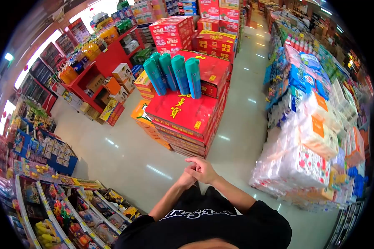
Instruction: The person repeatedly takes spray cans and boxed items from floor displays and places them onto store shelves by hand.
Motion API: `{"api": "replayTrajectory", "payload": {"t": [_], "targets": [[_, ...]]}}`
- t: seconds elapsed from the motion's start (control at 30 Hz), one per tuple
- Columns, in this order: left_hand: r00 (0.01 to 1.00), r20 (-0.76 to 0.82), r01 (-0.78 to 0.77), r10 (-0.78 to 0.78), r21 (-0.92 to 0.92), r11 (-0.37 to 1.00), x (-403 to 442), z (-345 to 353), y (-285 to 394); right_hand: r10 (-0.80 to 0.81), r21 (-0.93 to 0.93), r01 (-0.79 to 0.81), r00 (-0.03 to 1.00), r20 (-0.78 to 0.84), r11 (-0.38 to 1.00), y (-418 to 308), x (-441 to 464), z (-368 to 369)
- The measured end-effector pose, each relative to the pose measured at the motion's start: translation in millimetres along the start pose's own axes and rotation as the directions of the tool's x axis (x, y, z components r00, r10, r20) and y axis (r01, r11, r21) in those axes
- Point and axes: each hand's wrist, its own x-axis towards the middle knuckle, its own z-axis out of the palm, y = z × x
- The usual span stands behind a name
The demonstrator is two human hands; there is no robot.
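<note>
My left hand (186,178) and my right hand (204,171) meet in front of my waist, over the grey tiled floor. The right hand lies across the left one, its fingers curled with the index finger partly stretched. The left hand's fingers look closed and are partly hidden under the right. No object shows in either. Just ahead of them stands a stack of red cartons (185,114) with yellow lettering. On top, several upright blue spray cans (181,75) with teal caps stand close together, apart from my hands.
Orange cartons (147,124) adjoin the stack's left side. Plastic-wrapped tissue packs (305,162) are piled at right. A shelf rack of small packaged goods (77,211) runs along the lower left. Behind are a red shelf (106,64) with bottles and more red boxes (170,31).
</note>
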Motion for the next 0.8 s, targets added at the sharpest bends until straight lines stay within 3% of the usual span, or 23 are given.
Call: {"api": "replayTrajectory", "payload": {"t": [0.03,0.13,0.27,0.33,0.4,0.47,0.53,0.67,0.73,0.8], "targets": [[1.000,0.020,0.006,-0.005,-0.078,0.997,15,-6,7,-0.006,0.002,0.006,1.000,-0.007,1.000,4,17,-6],[0.966,-0.250,-0.030,0.072,0.168,0.985,70,8,35,-0.185,-0.140,0.159,0.961,-0.205,0.977,44,73,-26],[0.906,-0.416,0.087,0.081,0.370,0.925,144,-1,87,-0.068,0.066,0.108,0.893,-0.444,0.992,64,158,-70],[0.826,-0.372,-0.182,0.423,0.534,0.826,182,0,107,-0.037,0.126,0.119,0.852,-0.522,0.985,61,194,-98],[0.728,-0.309,-0.207,0.613,0.753,0.625,218,-7,135,-0.091,0.058,0.143,0.845,-0.527,0.988,62,236,-133],[0.638,-0.325,-0.200,0.698,0.805,0.558,249,-5,158,-0.124,0.013,0.157,0.824,-0.553,0.988,67,275,-157],[0.544,-0.335,-0.176,0.769,0.851,0.494,274,-2,178,-0.080,0.149,0.199,0.819,-0.568,0.969,73,311,-177],[0.410,-0.313,-0.153,0.857,0.902,0.403,311,-2,191,0.101,0.491,0.086,0.935,-0.341,0.867,56,362,-199],[0.373,-0.294,-0.146,0.880,0.918,0.368,325,0,185,0.109,0.606,-0.027,0.989,-0.099,0.795,90,384,-212],[0.339,-0.334,-0.133,0.879,0.909,0.396,338,2,174,0.220,0.662,-0.254,0.966,0.137,0.705,102,399,-217]]}}
